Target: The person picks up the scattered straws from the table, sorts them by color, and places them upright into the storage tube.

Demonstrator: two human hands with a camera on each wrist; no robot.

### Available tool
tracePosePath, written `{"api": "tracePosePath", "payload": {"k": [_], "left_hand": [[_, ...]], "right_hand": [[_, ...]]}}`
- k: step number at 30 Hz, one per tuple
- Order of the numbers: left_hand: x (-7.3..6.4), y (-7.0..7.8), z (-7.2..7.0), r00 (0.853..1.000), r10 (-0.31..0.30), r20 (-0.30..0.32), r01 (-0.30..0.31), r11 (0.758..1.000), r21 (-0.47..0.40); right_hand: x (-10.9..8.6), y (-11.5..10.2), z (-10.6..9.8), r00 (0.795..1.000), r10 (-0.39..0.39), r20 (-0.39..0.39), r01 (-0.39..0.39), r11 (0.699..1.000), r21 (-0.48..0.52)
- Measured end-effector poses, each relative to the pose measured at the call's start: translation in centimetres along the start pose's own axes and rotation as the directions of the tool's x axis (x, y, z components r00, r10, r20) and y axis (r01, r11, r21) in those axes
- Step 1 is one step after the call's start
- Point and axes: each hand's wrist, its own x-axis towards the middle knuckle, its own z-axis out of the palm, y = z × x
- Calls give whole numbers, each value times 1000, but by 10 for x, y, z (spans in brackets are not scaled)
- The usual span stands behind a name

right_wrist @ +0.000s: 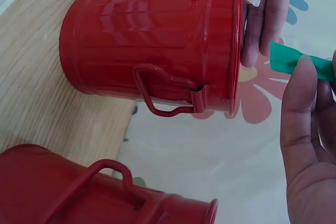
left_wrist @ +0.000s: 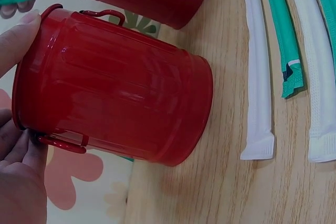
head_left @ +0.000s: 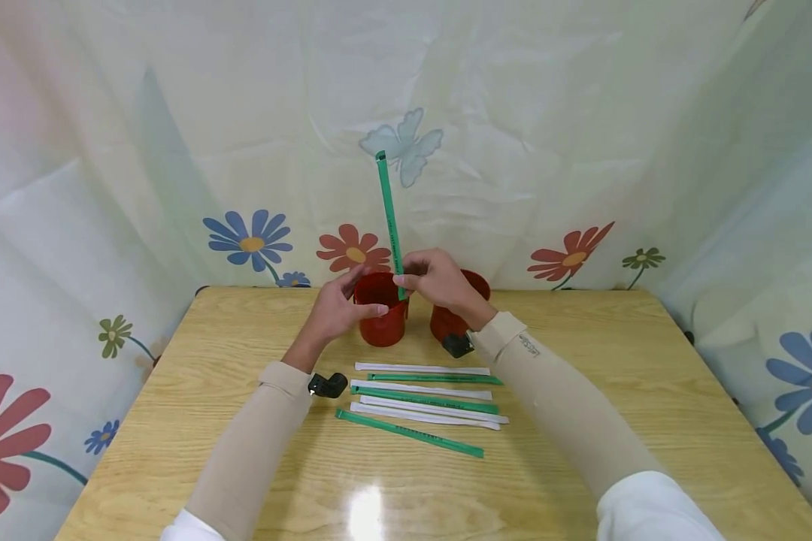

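My left hand (head_left: 333, 306) holds the left red metal pail (head_left: 382, 328) at its rim, thumb across the front and fingers round the side. The pail stands upright and has small wire handles. In my right hand (head_left: 440, 279) a long green paper-wrapped stick (head_left: 389, 210), perhaps a straw, is pinched near its lower end. It points up, leaning slightly left. That lower end (right_wrist: 286, 59) is just off the pail's rim in the right wrist view. A second red pail (head_left: 444, 323) stands to the right, partly behind my right hand and wrist.
Several wrapped sticks, white (head_left: 422, 369) and green (head_left: 409, 432), lie in a row on the wooden table (head_left: 243, 451) in front of the pails. A flowered curtain (head_left: 514, 150) hangs behind the table's back edge and along both sides.
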Motion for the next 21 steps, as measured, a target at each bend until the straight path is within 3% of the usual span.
{"api": "tracePosePath", "payload": {"k": [9, 21], "left_hand": [[0, 2, 0, 1000, -7, 11, 7, 1000, -11], [-2, 4, 0, 1000, -1, 5, 2, 1000, -19]], "right_hand": [[12, -1, 6, 999, -35, -20, 34, 999, -21], [26, -4, 15, 1000, -2, -12, 1, 996, -85]]}}
